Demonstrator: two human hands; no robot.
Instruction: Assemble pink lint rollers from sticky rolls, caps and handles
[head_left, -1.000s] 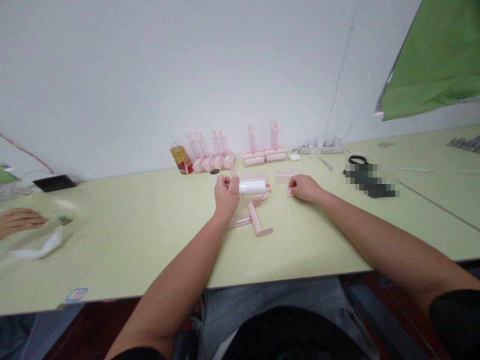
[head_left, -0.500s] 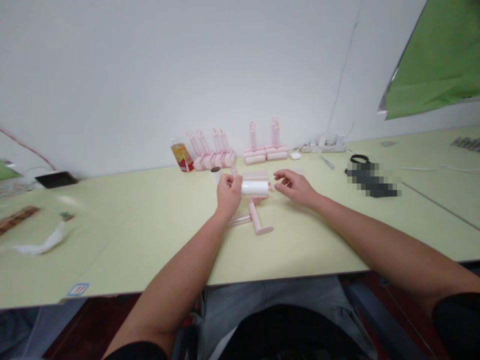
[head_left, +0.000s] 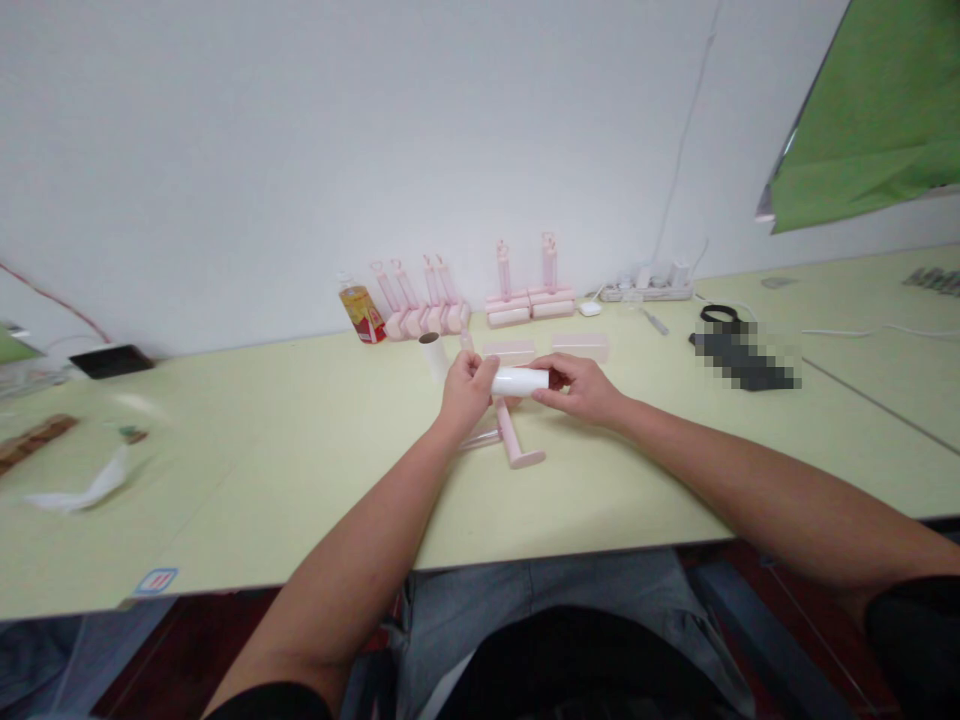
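Observation:
My left hand (head_left: 466, 388) is closed around the left end of a white roll (head_left: 520, 381), held level just above the pale green table (head_left: 300, 470). My right hand (head_left: 579, 387) pinches the roll's right end, with a small pink piece hidden in its fingers. Under the roll lies a pink handle (head_left: 514, 441) with a flat foot, pointing toward me. A clear pinkish tube (head_left: 480, 437) lies beside it to the left. A small roll core (head_left: 430, 350) stands upright just behind my left hand.
Along the wall stand several pink lint rollers (head_left: 424, 305) and two more upright ones (head_left: 529, 292), beside an orange bottle (head_left: 361, 312). Two pink covers (head_left: 579, 347) lie behind my hands. A power strip (head_left: 646, 290), black items (head_left: 739, 355) and crumpled white paper (head_left: 82, 490) sit further out.
My right hand left the table at the right, swung over and closed on the roll's right end. The other person's hand at the far left has gone from view.

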